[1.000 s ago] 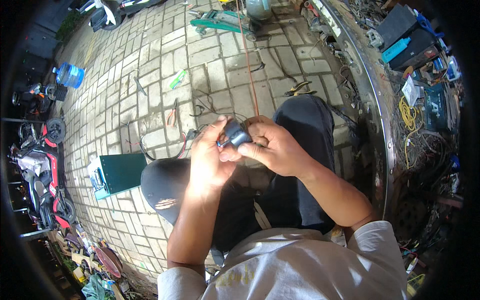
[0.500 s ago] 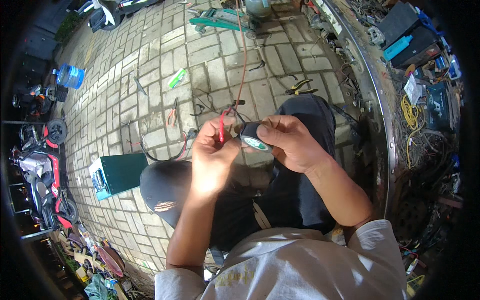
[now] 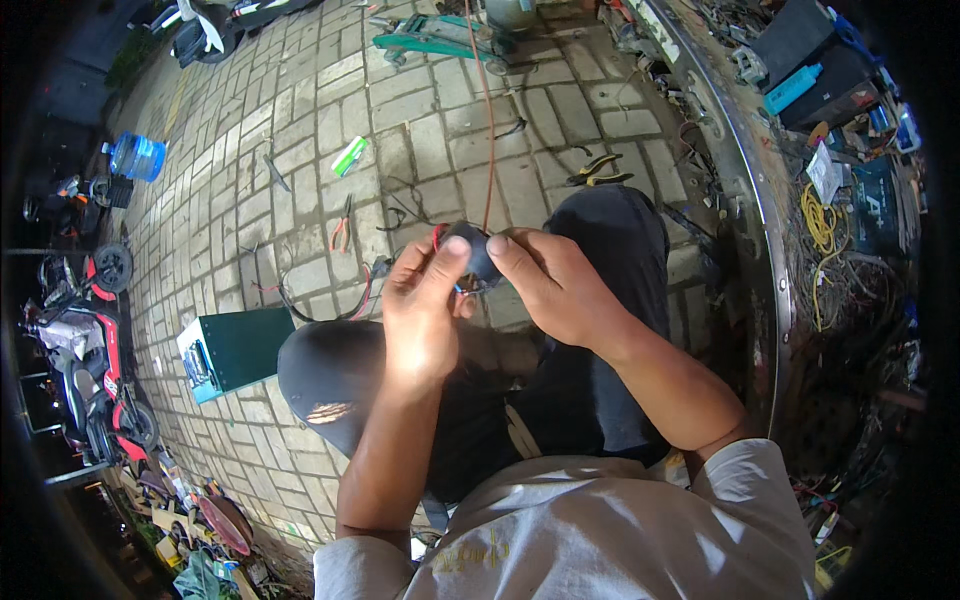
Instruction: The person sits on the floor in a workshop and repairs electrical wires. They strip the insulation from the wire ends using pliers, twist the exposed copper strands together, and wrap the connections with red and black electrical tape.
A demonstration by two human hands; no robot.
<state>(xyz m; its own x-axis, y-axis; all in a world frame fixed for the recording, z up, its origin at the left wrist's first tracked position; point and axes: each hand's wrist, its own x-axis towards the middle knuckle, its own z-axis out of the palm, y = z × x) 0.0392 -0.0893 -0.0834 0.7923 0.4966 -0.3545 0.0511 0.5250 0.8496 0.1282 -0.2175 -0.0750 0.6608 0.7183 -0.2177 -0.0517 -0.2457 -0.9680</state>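
Nearest to us, over the dark cloth trousers (image 3: 612, 265), both hands meet around a small roll of black tape (image 3: 482, 258). A half second ago its pale, green-marked flat side faces us from the right hand; now we see mostly its dark surface, and the hands have drawn closer together. The left hand (image 3: 420, 305) appears to be grasping a red insulated wire (image 3: 437, 235), with its thumb against the roll. The right hand (image 3: 553, 287) is closed on the roll's other side, thumb on top, its fingertips partly hidden. Much of the wire is now covered from our view; we judge that the roll is being turned or passed at the wire, though we cannot tell whether any tape is stuck down.

Beyond the left knee stands a dark green box with a pale front (image 3: 248, 348), a black-and-red cable (image 3: 363, 298) near it. Past the hands, orange-handled pliers (image 3: 341, 233) and yellow-and-black-handled pliers (image 3: 600, 172) lie untouched on the grey paving bricks (image 3: 300, 205). Farthest off, a green metal floor jack (image 3: 430, 42) stands.
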